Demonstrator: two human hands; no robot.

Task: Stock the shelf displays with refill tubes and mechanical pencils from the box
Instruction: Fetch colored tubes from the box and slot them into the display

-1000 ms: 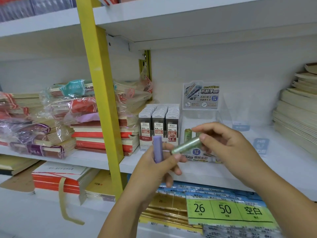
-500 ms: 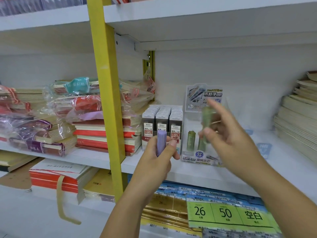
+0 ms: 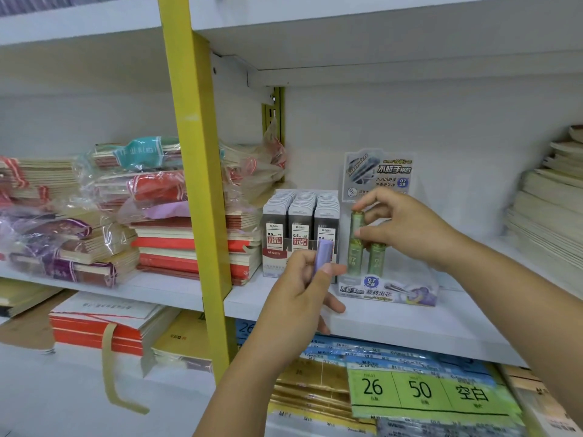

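A white shelf point(image 3: 394, 323) is running across mid-frame, carrying a clear display stand point(image 3: 388, 290) right of centre. The right hand point(image 3: 407, 225) is pinching a green tube point(image 3: 357, 223) upright over the stand. The left hand point(image 3: 299, 288) is gripping a purple tube point(image 3: 323, 257) at centre.

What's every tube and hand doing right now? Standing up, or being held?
held green tube: upright, pinched by right hand
front green tubes: standing in clear display
purple tube: upright, gripped by left hand
grey refill packs: lined up in rows
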